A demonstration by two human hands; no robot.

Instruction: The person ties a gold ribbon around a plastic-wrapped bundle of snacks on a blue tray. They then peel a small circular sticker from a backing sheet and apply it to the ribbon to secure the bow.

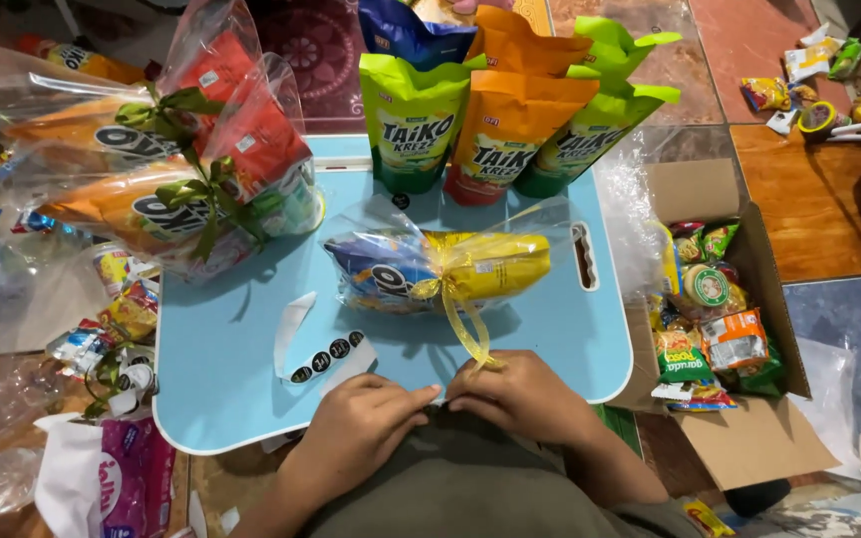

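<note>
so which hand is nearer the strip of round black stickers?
Left. The left hand sits just below the sticker strip, nearly touching its lower end. The right hand is farther off to the side, at the tail of the yellow ribbon.

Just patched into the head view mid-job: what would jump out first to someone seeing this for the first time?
First, the clear snack bundle lying mid-way on the light blue tray table, tied with a yellow ribbon whose tail runs down to the left hand and right hand at the near edge. Behind it stands a row of green and orange snack pouches. At the right, an open cardboard box holds loose snack packets.
</note>
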